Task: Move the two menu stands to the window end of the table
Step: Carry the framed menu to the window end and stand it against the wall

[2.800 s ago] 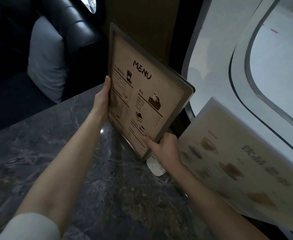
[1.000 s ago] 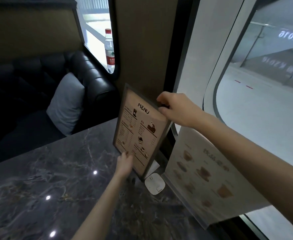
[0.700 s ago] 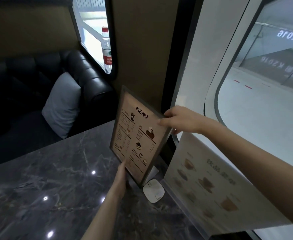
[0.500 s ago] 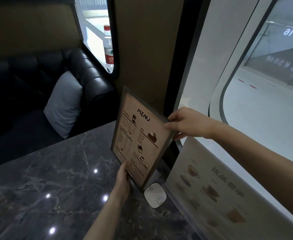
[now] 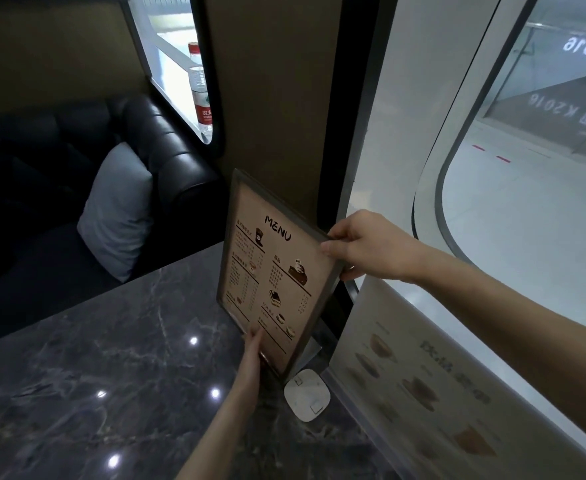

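Observation:
A framed menu stand (image 5: 277, 268) headed "MENU" stands tilted at the far corner of the dark marble table (image 5: 111, 393), next to the window. My right hand (image 5: 364, 247) grips its upper right edge. My left hand (image 5: 253, 348) has its fingers on the lower front edge of the frame. A second, paler menu stand (image 5: 419, 386) with pictures of cups stands along the window side to the right, close to my right forearm and touched by neither hand.
A small white square device (image 5: 307, 394) lies on the table between the two stands. A black leather sofa (image 5: 167, 147) with a grey cushion (image 5: 118, 206) sits beyond the table's far edge. A water bottle (image 5: 201, 95) stands on the window ledge. Curved window glass (image 5: 526, 202) runs along the right.
My right hand slid from the top of the MENU stand down to its right edge. My left hand stays at the bottom edge. The stand has barely shifted.

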Available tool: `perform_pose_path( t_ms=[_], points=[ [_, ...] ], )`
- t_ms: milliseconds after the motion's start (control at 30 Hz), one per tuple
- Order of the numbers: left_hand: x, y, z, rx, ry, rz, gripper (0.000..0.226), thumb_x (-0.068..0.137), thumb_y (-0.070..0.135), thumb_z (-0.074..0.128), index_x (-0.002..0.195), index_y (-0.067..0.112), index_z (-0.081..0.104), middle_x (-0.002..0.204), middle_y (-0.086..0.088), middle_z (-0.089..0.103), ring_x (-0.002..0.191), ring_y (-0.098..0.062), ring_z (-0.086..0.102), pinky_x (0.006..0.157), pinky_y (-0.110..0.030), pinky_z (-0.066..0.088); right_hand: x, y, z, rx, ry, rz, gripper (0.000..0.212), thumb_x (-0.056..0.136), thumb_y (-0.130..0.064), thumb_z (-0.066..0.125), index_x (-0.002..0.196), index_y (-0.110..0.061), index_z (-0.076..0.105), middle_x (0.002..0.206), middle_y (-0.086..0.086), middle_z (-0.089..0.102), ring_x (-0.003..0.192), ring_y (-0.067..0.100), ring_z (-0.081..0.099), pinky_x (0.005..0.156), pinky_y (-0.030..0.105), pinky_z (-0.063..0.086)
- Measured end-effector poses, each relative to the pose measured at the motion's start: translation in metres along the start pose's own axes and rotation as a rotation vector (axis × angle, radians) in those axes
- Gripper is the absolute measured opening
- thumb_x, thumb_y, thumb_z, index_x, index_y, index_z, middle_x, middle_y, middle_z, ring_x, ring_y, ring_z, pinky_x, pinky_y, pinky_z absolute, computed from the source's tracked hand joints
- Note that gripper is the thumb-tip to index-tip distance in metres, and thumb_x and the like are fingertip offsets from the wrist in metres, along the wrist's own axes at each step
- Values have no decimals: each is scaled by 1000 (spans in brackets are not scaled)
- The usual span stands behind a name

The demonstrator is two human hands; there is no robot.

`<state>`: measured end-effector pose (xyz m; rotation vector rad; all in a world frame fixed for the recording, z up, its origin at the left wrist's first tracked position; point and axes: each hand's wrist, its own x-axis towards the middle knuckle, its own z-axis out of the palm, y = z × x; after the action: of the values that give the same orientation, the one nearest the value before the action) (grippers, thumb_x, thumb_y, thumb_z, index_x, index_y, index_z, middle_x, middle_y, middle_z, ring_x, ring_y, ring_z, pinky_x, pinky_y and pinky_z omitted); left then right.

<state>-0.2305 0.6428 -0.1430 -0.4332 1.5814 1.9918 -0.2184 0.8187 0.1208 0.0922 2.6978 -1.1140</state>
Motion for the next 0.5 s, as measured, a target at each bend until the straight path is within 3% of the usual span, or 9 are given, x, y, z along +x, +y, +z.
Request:
perform_pose_path(
  t_ms=[133, 200, 300, 367, 500],
  points=[
    [7, 7, 14, 38, -63, 37, 57, 92, 50, 39, 144, 28, 31, 144, 0, 46, 131, -21, 43, 110, -42, 35, 0, 7, -6, -43, 28, -6, 30, 92, -22, 48, 97, 4, 63, 101, 15, 69, 82, 26, 69, 77, 40, 59],
    [11, 7, 19, 35, -82, 36, 59, 90, 53, 41, 144, 28, 33, 144, -1, 46, 130, -20, 45, 106, -39, 38, 1, 11, -9, -27, 55, 7, 31, 92, -21, 48, 95, 5, 64, 95, 14, 70, 73, 23, 68, 73, 38, 60],
    [17, 3, 21, 20, -90, 23, 74, 80, 62, 47, 145, 30, 31, 147, 1, 42, 133, -20, 42, 113, -44, 32, 1, 13, -13, 0, 55, 34, 29, 93, -21, 47, 94, 3, 64, 84, 7, 67, 60, 11, 63, 57, 19, 56],
    [18, 3, 24, 16, -95, 34, 78, 77, 63, 49, 145, 30, 29, 148, 1, 40, 134, -20, 40, 114, -45, 31, 2, 15, -14, 26, 56, 42, 29, 93, -20, 47, 96, 4, 63, 82, 6, 67, 61, 12, 65, 53, 15, 55],
    [17, 2, 29, 60, -100, 82, 81, 74, 65, 48, 146, 36, 23, 152, 4, 33, 138, -17, 32, 116, -45, 26, 3, 17, -16, 38, 55, 41, 30, 93, -19, 47, 97, 5, 63, 90, 11, 69, 78, 26, 70, 66, 27, 58]
  ],
)
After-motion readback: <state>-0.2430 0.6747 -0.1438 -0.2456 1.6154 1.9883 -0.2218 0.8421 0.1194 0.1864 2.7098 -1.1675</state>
